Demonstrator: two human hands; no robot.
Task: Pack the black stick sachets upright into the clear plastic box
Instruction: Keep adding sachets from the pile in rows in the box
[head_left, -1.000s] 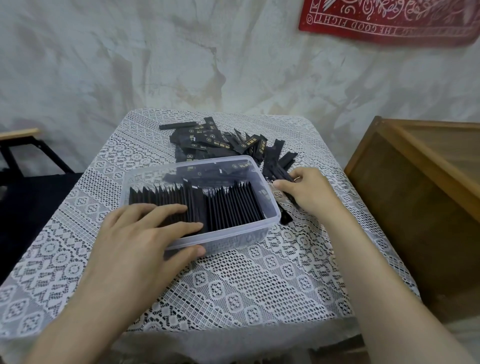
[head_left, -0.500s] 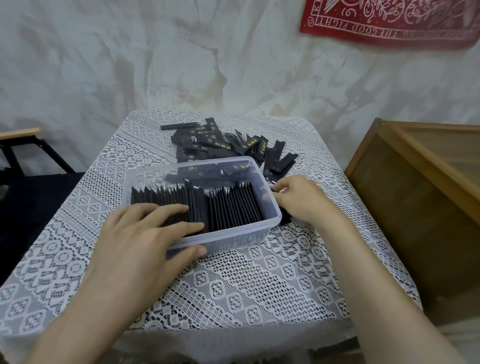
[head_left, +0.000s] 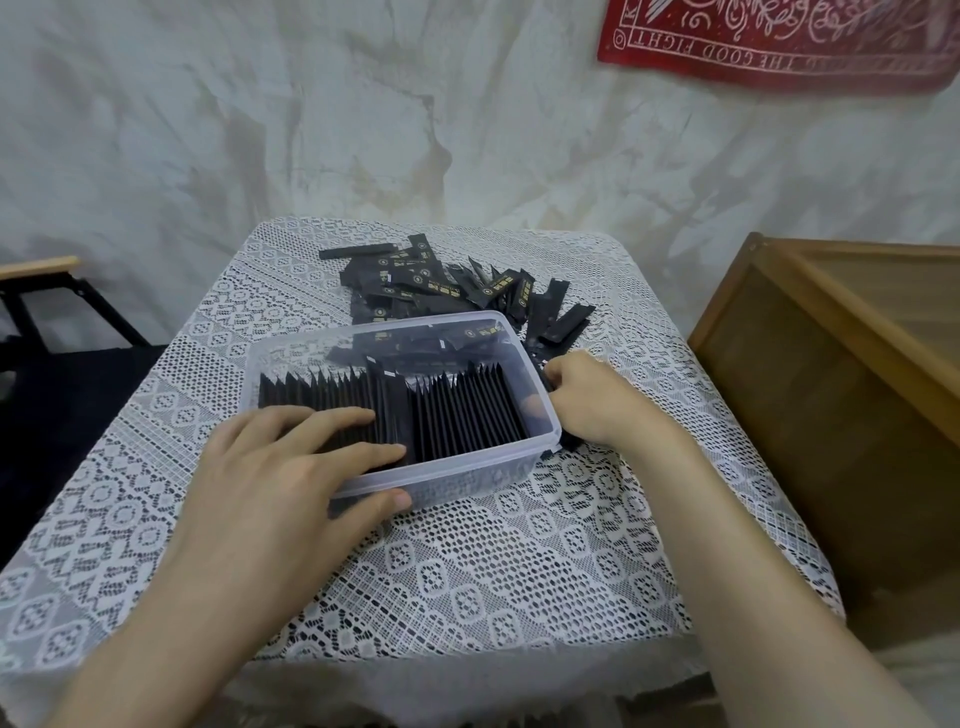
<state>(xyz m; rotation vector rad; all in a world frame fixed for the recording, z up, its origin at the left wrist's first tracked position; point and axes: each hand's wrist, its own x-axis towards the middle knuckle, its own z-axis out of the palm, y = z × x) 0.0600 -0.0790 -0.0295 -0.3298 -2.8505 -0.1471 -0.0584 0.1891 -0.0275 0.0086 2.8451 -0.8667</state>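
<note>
Head view: the left hand (head_left: 270, 488) is laid flat, straight fingers (head_left: 332, 421) pressed on the upright row of black foil stick sachets (head_left: 467, 410) inside the clear rectangular plastic box (head_left: 483, 460), thumb against its near outer wall. Just outside the right wall, the right hand (head_left: 597, 400) is seen with fingers (head_left: 563, 371) curled round a small bundle of black sachets (head_left: 569, 442). Beyond both hands' fingers, a loose heap of sachets (head_left: 447, 291) lies on the lace-covered tabletop (head_left: 467, 571). The bundle is best squared, lifted over the rim and slid down right of the left fingertips, the row being braced against toppling.
</note>
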